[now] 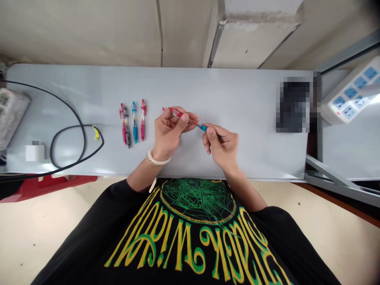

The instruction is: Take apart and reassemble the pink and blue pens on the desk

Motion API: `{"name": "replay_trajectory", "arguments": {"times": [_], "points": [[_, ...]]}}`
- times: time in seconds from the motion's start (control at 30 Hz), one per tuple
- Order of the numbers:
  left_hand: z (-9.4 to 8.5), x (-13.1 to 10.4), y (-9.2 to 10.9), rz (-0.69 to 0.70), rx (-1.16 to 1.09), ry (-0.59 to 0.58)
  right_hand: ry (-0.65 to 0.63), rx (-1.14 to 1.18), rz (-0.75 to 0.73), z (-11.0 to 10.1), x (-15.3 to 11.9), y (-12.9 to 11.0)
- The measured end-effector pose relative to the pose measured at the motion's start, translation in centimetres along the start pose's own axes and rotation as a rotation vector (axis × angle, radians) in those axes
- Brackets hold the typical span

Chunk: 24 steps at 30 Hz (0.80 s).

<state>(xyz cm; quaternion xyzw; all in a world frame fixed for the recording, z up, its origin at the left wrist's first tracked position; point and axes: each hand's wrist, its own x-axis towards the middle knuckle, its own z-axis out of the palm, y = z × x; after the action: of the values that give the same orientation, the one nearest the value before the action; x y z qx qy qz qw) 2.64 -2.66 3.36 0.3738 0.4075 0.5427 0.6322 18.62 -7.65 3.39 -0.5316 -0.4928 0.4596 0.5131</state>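
Note:
My left hand is closed around the red upper part and clear barrel of a click pen, above the middle of the table. My right hand pinches the blue grip at the pen's other end between thumb and fingers. The pen slants down to the right; fingers hide parts of it, and I cannot tell whether its two parts are fully joined. Left of my hands lie a red pen, a grey pen, a blue pen and another red pen, the first two touching.
On the grey table, a black cable loops at the left beside a white charger plug. A white boxy object sits at the far left. A pixelated dark object and a power strip are at the right.

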Motion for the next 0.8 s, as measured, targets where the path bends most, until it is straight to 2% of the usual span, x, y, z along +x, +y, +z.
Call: {"name": "replay_trajectory", "arguments": {"times": [0.1,0.13,0.17,0.3,0.4,0.53,0.67,0.8], "points": [[0.3,0.5,-0.9,-0.012,-0.045,0.068,0.068,-0.156,-0.315,-0.3,0.8,0.4],[0.3,0.6,-1.1,-0.016,-0.052,0.088,0.079,-0.195,-0.38,-0.4,1.1,0.5],[0.3,0.6,-1.2,-0.017,-0.054,0.103,0.076,-0.21,-0.389,-0.4,1.3,0.7],[0.1,0.7,-1.5,-0.027,-0.037,0.128,0.049,-0.132,-0.211,-0.5,1.6,1.1],[-0.1,0.6,-1.6,-0.034,-0.071,0.122,0.073,-0.15,-0.276,-0.4,1.7,1.1],[-0.2,0.6,-1.7,-0.028,-0.136,0.104,0.065,-0.156,-0.186,-0.4,1.9,1.0],[-0.1,0.6,-1.6,-0.041,-0.146,0.089,0.022,-0.158,-0.288,-0.5,1.9,1.3],[0.0,0.6,-1.5,-0.045,-0.101,0.111,0.014,-0.127,-0.288,-0.5,1.8,1.4]]}}
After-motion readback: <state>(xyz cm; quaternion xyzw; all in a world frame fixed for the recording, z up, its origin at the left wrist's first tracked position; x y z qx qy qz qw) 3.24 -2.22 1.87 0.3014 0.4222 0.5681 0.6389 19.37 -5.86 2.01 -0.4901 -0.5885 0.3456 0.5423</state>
